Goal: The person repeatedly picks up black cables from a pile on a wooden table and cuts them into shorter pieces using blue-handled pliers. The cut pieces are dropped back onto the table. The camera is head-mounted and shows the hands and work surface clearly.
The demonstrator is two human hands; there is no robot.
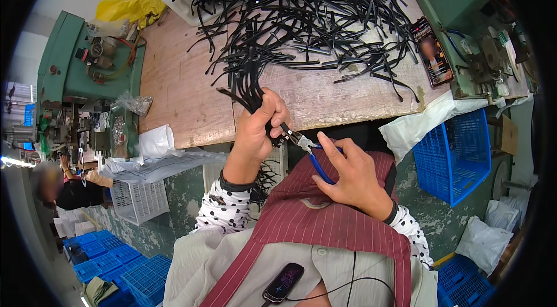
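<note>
while left hand (pixel 259 127) grips black strips (pixel 246 95), right hand (pixel 348 176) squeezes pliers (pixel 310 153).

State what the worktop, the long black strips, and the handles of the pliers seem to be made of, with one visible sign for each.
Worktop: probably plywood, unfinished; pale brown grain, scuffs and stains.
Black strips: likely plastic, semi-gloss; thin, uniform, with light glints, though coated metal is possible.
Pliers handles: blue sleeves, seemingly plastic or rubber, over metal; the jaw end looks bare grey steel.

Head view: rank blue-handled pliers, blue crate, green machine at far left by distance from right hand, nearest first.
1. blue-handled pliers: held in the right hand.
2. blue crate: to its right, below the table edge.
3. green machine: far left, past the left hand.
</note>
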